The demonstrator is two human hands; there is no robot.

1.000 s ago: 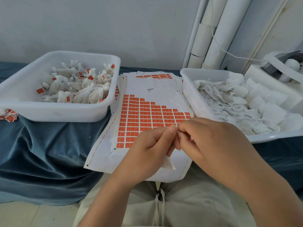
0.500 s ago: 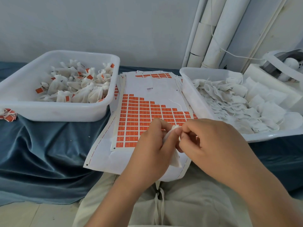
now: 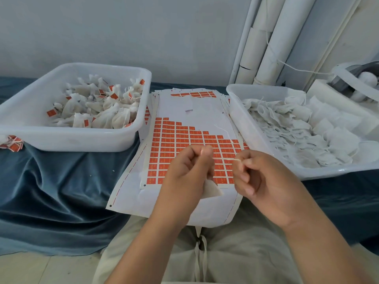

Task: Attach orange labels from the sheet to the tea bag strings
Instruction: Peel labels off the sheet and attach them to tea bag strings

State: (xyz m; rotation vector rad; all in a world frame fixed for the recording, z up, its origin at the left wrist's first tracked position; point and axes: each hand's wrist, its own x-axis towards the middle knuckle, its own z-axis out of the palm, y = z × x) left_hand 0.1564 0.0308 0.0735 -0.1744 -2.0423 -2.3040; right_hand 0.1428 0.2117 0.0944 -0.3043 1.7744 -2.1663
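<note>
A white sheet of orange labels [image 3: 176, 140] lies on the blue cloth between two tubs. Above its near end my left hand [image 3: 188, 173] grips a white tea bag [image 3: 211, 190], whose corner pokes out below my fingers. The bag's thin string [image 3: 224, 158] runs taut to the right. My right hand [image 3: 264, 181] pinches the string's end between thumb and forefinger. Both hands hover just over the sheet, a short gap between them.
A white tub [image 3: 131, 138] at the left holds several tea bags with orange labels. A white tub [image 3: 235, 111] at the right holds several plain tea bags. More label sheets lie stacked under the top one. White tubes [image 3: 266, 48] lean on the wall behind.
My hands were together, working at the tea bag. They have drawn apart, and the string is now stretched between them.
</note>
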